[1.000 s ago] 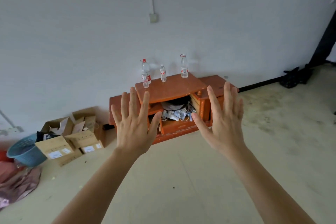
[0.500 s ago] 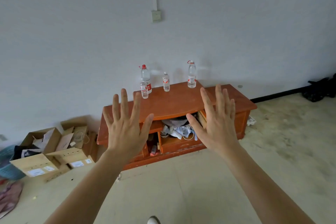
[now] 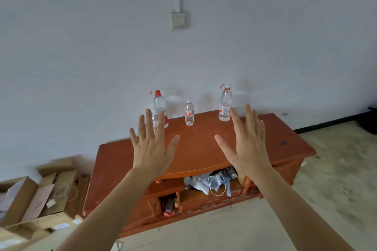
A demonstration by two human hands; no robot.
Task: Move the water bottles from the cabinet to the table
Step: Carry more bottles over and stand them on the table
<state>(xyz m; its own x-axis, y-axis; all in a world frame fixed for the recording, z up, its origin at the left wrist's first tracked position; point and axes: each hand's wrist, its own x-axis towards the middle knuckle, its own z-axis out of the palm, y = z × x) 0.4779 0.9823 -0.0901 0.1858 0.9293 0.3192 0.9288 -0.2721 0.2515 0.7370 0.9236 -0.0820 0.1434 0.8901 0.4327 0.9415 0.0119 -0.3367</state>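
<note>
Four water bottles (image 3: pixel 225 106) stand upright at the back of the orange wooden cabinet (image 3: pixel 204 149), near the white wall. A large red-capped bottle (image 3: pixel 162 106) is at the left with a small bottle (image 3: pixel 155 123) just in front of it, a middle bottle (image 3: pixel 189 115) is beside them, and a tall bottle (image 3: pixel 224 96) is at the right. The left hand (image 3: pixel 152 150) and right hand (image 3: pixel 247 146) hover before the cabinet with fingers spread wide, holding nothing. Cardboard boxes (image 3: pixel 40 195) lie on the floor to the left.
</note>
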